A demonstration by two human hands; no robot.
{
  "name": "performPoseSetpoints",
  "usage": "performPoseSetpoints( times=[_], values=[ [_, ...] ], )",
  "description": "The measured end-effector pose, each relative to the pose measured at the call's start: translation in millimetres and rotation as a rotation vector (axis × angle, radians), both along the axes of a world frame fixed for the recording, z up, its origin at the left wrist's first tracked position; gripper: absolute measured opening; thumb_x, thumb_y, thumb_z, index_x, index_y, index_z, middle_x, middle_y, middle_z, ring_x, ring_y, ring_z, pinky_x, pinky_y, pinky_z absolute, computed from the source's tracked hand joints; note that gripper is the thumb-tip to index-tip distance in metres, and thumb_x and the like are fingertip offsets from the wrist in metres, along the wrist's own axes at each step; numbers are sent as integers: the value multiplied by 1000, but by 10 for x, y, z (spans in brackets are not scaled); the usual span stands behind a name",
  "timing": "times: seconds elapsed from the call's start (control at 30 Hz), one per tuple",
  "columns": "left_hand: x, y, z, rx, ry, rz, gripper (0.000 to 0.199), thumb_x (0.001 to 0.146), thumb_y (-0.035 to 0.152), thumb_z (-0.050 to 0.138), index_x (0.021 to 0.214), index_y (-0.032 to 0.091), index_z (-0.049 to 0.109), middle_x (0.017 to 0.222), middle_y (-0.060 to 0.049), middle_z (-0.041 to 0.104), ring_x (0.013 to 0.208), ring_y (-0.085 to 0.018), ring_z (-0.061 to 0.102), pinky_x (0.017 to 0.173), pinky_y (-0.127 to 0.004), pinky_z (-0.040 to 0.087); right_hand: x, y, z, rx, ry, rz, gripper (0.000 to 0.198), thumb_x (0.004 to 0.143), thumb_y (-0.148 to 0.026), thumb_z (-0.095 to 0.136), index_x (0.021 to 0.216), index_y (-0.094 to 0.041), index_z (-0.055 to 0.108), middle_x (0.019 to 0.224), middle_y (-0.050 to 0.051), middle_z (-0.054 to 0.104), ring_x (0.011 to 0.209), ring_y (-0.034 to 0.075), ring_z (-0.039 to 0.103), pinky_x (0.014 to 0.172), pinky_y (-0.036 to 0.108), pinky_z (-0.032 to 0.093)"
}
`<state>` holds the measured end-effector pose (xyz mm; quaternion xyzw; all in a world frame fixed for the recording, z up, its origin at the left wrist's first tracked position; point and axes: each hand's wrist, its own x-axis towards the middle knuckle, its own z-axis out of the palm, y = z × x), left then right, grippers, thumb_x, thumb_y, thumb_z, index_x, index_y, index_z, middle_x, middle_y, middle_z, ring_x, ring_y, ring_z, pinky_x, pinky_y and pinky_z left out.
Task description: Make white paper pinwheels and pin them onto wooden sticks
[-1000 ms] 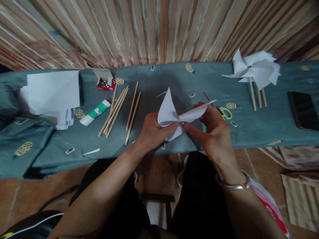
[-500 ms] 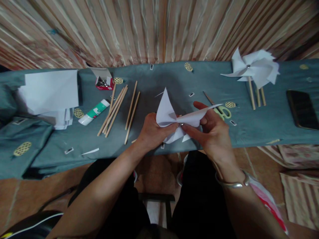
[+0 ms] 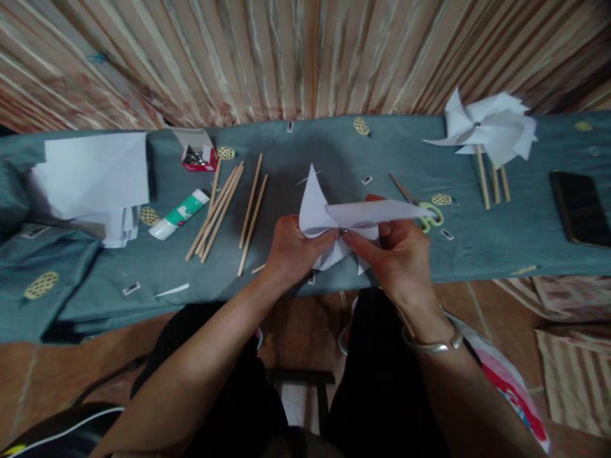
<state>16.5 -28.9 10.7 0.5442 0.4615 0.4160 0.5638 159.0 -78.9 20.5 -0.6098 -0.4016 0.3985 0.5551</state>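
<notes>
A white paper pinwheel (image 3: 315, 200) is held between both hands above the front part of the table, its blades curled toward the middle. My left hand (image 3: 296, 251) grips its left side, with the thumb lying along the paper close to the centre. My right hand (image 3: 398, 254) is closed on the right side, its thumb at a small shiny metal pin (image 3: 344, 231) at the centre. Most of the fingers behind the paper are hidden. Green-handled scissors (image 3: 432, 216) lie just beyond my right hand.
Wooden sticks (image 3: 222, 210), a glue tube (image 3: 179, 214), a red box of metal pins (image 3: 199, 158) and stacked white paper (image 3: 98, 172) lie to the left. On the right are finished-looking pinwheels (image 3: 496, 127) on sticks and a black phone (image 3: 580, 207). A pleated curtain (image 3: 305, 57) hangs behind.
My right hand has shifted slightly left, toward the centre of the pinwheel. The right blade has swung over and lies flatter across the middle. My left hand keeps its hold.
</notes>
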Motion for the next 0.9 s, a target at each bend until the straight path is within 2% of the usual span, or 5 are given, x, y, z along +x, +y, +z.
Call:
performPoseSetpoints(
  times=[0.17,0.3,0.6,0.9],
  values=[
    [7,14,9,17,51,11,11,67,19,74,75,12,76,72,-3,76,67,-19,70,57,-23,52,-26,27,-40,25,46,-12,59,66,-29,82,120,-22,59,96,3,76,87,23,72,78,38,60],
    [11,27,-39,26,7,24,10,67,20,74,73,12,76,70,-3,76,64,-18,69,55,-22,51,-33,50,-59,31,66,-18,59,65,-28,81,119,-21,59,95,3,77,86,23,73,78,39,61],
    [9,42,-166,-45,-47,59,15,66,22,76,76,11,76,75,-5,76,67,-18,69,60,-24,54,-38,70,-104,8,-31,7,62,69,-28,78,126,-20,54,92,3,76,83,22,73,75,38,60],
    [-21,47,-148,-74,-36,59,18,64,22,76,79,11,76,77,-5,77,70,-19,71,61,-25,56,-49,52,-70,-19,-103,13,61,69,-28,78,124,-16,56,92,6,75,84,23,72,77,38,57]
  ],
)
